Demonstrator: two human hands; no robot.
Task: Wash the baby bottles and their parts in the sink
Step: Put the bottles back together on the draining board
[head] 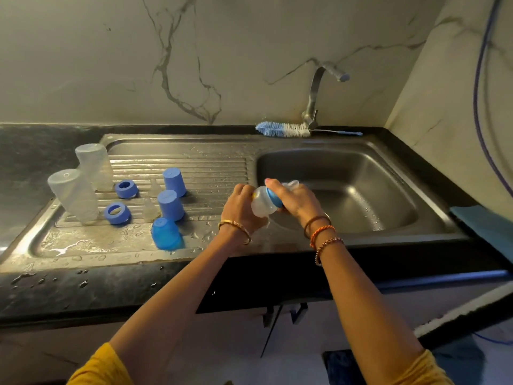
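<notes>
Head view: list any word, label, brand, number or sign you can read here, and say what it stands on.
None can be read.
Held bottle, gripped by the left hand and right hand: no legible print; any markings are too blurred.
Two upturned bottles on the drainboard: no readable scale marks.
Blue caps, rings, brush, tap: plain.

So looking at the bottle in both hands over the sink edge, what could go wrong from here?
1. The bottle looks wet; gripped by the left hand and right hand at the blue collar, it might slip into the sink.
2. The left forearm passes close to the blue cap on the drainboard and could knock it.
</notes>
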